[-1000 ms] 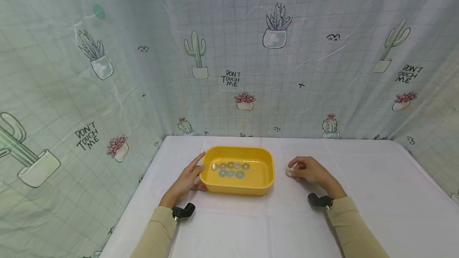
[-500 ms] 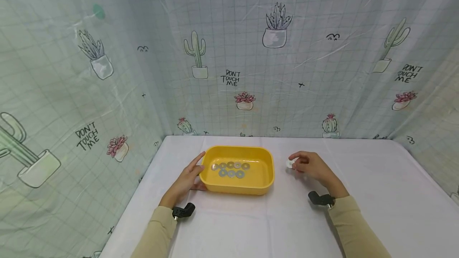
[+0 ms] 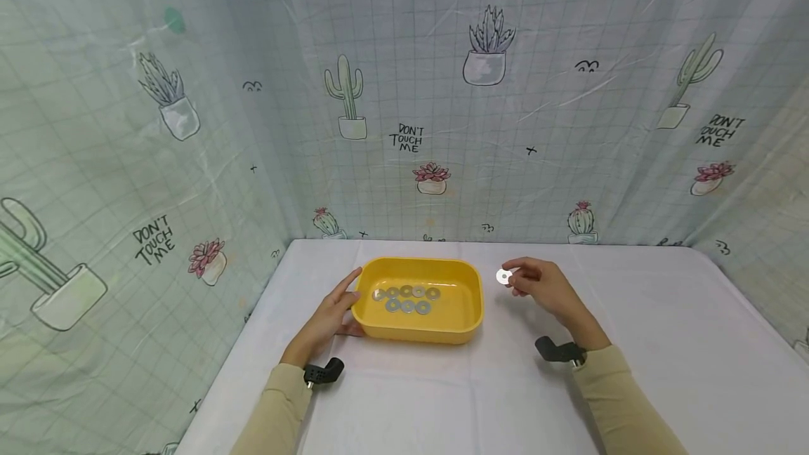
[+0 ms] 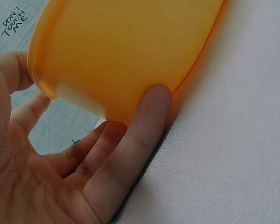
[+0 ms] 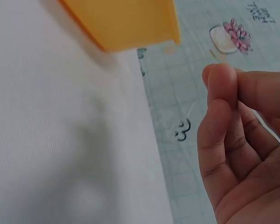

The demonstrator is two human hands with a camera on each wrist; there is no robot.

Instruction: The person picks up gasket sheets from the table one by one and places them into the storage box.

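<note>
A yellow plastic tray (image 3: 420,335) stands on the white table, with several flat grey metal washers (image 3: 408,306) lying in two rows inside it. My left hand (image 3: 325,318) holds the tray's left end. In the left wrist view, fingers of the left hand (image 4: 126,168) lie against the tray's end wall (image 4: 130,51) and low along its side. To the right of the tray, my right hand (image 3: 537,285) pinches one washer (image 3: 500,278) between thumb and fingertips, above the table. The right wrist view shows the right hand's (image 5: 238,135) fingertips together, with the washer mostly hidden behind them.
The white tabletop (image 3: 404,399) runs back to a hanging cloth (image 3: 379,188) printed with cacti. More cloth hangs along the left side. Each wrist wears a black camera mount, such as the right one (image 3: 559,352).
My right hand has lifted the washer from the table, moving it away from me and then slightly left towards the tray. The left hand and the tray have stayed in place.
</note>
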